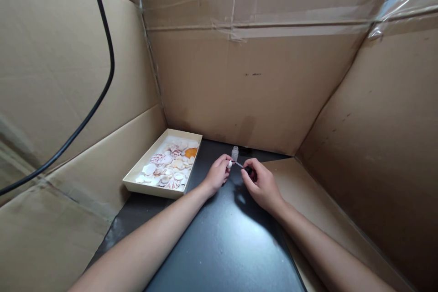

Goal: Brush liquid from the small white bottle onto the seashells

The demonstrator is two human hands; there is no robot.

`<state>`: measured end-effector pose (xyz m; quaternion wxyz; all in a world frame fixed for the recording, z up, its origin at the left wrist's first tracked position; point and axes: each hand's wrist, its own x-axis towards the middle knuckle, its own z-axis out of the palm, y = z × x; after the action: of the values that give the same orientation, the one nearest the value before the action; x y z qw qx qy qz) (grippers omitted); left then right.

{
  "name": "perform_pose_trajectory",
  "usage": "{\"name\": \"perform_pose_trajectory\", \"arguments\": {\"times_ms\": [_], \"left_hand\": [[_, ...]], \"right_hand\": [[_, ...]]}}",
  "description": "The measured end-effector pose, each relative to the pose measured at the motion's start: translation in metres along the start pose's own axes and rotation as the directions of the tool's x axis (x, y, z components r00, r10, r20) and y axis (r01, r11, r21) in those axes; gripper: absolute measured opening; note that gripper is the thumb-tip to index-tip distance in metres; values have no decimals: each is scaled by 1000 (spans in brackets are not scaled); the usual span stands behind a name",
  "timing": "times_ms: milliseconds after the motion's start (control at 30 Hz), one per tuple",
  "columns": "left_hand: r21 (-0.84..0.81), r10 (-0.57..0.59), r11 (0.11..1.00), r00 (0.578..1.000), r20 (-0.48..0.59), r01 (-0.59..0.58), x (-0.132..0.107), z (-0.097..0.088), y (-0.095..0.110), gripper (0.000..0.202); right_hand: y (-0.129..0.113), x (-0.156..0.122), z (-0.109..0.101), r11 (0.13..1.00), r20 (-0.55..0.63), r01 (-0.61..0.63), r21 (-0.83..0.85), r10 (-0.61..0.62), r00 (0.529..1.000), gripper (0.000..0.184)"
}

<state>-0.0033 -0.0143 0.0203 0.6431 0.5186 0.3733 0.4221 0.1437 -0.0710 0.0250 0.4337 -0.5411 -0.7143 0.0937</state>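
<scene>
My left hand (218, 174) pinches a small white shell (230, 164) between thumb and fingers. Across from it, my right hand (262, 183) grips a black-capped applicator (248, 170) with a thin pale stem. The stem points left, its tip at or very near the shell; whether it is a dropper or a brush I cannot tell. Just behind my hands a small clear bottle (235, 153) stands upright with no cap on its neck. To the left, a cream box (153, 190) holds many shells (178, 164), mostly white, some reddish-striped, one orange.
A dark, glossy table surface (219, 246) lies under my hands. Cardboard walls (260, 91) enclose the back and both sides. A flat cardboard sheet (301, 191) lies at the right. A black cable (111, 50) hangs down at the left.
</scene>
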Motion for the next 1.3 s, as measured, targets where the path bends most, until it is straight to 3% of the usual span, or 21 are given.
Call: {"name": "perform_pose_trajectory", "arguments": {"times_ms": [367,533,967,1167,1300], "left_hand": [[4,7,1000,1000,-4,-7,2,-1,-1,7],[0,19,1000,1000,-13,-19,1,0,-1,8],[-11,17,1000,1000,-22,-17,2,0,-2,8],[-45,65,996,992,-111,-70,1,0,-2,6],[-26,67,997,984,-163,-72,3,0,-2,7]], "right_hand": [[1,0,1,1000,13,-9,30,9,1000,10],[2,0,3,999,85,-19,34,16,996,11],[4,-1,9,988,65,-50,149,41,997,15],[-2,6,23,952,21,-106,286,104,994,17],[-2,8,27,956,35,-123,267,118,992,16]]}}
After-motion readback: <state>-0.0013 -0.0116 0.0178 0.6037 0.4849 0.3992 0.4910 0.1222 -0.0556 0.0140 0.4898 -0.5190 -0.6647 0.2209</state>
